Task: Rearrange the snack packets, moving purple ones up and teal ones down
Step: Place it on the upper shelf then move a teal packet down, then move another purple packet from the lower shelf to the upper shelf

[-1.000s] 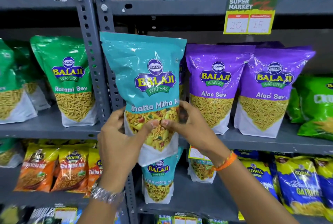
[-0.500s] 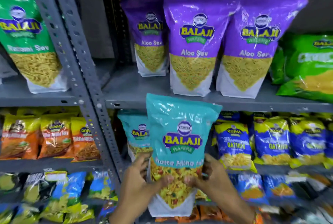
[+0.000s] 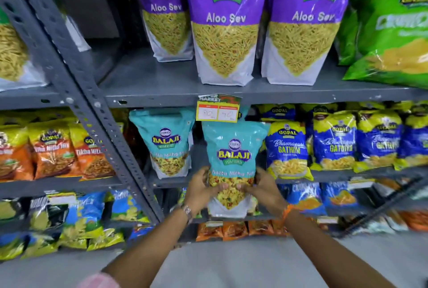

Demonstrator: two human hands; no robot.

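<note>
You are on the move-down step: your left hand (image 3: 201,185) and right hand (image 3: 261,186) both grip the teal packet (image 3: 234,162) by its lower sides, upright, before the lower shelf (image 3: 328,175). Next, seat it right of the shelved teal packet (image 3: 165,141). It is glossy, with a clear window showing mixed snack.

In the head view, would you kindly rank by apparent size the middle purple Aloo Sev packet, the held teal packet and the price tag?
1. Middle purple Aloo Sev packet, cropped on top.
2. Held teal packet.
3. Price tag.
</note>
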